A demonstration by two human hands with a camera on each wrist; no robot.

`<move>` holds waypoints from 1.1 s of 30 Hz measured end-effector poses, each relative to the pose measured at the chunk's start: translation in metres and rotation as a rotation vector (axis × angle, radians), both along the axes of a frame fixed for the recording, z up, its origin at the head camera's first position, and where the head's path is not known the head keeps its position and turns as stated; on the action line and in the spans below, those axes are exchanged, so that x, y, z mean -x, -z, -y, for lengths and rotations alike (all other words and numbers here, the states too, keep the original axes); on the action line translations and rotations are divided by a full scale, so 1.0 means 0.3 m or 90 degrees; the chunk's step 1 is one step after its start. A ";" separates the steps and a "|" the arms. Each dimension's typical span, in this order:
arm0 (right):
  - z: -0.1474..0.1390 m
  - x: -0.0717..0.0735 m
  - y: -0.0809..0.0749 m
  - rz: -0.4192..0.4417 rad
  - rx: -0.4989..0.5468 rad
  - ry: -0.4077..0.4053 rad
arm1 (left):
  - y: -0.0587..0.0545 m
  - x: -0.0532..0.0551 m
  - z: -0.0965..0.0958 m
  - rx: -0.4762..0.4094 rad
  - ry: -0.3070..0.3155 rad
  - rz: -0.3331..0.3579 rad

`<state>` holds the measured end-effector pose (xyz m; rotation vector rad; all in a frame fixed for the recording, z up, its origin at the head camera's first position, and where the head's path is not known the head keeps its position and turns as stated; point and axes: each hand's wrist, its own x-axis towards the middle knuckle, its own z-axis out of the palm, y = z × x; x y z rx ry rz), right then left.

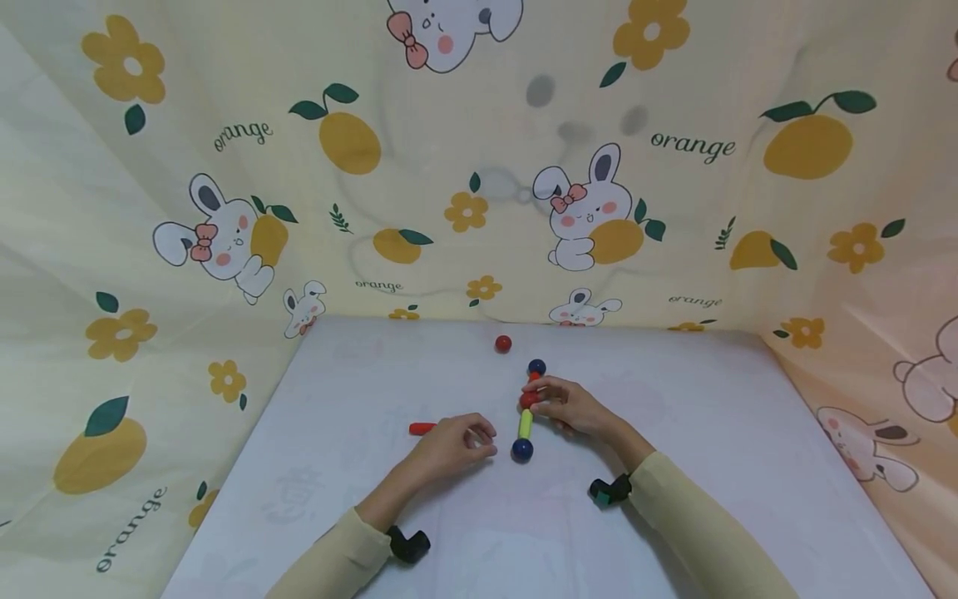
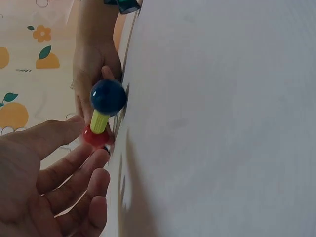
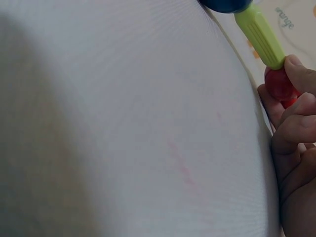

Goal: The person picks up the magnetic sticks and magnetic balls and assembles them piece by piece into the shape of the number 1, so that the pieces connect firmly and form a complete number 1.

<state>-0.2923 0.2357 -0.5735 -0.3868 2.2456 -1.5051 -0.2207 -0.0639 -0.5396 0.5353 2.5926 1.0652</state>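
Observation:
My right hand point(image 1: 572, 406) pinches the red ball point(image 1: 529, 401) in the middle of a joined chain. From that ball a yellow-green rod point(image 1: 525, 424) runs toward me to a dark blue ball point(image 1: 522, 450). On its far side a short red rod point(image 1: 534, 378) leads to another dark blue ball point(image 1: 536, 366). In the right wrist view, thumb and fingertips are on the red ball point(image 3: 279, 84) where the yellow-green rod point(image 3: 260, 37) meets it. Left of the chain, my left hand point(image 1: 452, 445) is held with relaxed, parted fingers, holding nothing.
A loose red ball point(image 1: 503, 344) lies near the back edge of the white table point(image 1: 359, 366). Beside the left hand, a red rod point(image 1: 422, 428) is partly covered by it. A patterned curtain point(image 1: 479, 166) stands behind the table and along its sides.

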 end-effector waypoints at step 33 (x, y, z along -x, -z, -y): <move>-0.008 0.011 0.007 -0.001 0.020 -0.018 | -0.028 0.090 0.262 0.063 0.071 -0.079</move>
